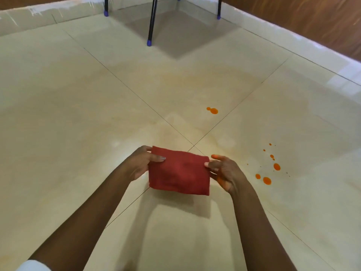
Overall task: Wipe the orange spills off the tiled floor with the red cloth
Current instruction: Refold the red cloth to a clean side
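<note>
The floor (78,114) is not clean yet. A faint orange haze mid-floor hints at some wiping, but wet spills remain toward its right edge. The folded cloth (178,171) is held off the tiles, mid-floor. The left hand (140,165) and right hand (224,173) each pinch a short side. A scattered cluster (267,180) lies right of the cloth, and a small pair (214,111) lies farther off.

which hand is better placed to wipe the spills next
Right, likely: the right hand pinches the red cloth on the edge nearest the orange spills, which all lie to its side; the left hand holds the far edge.
</note>
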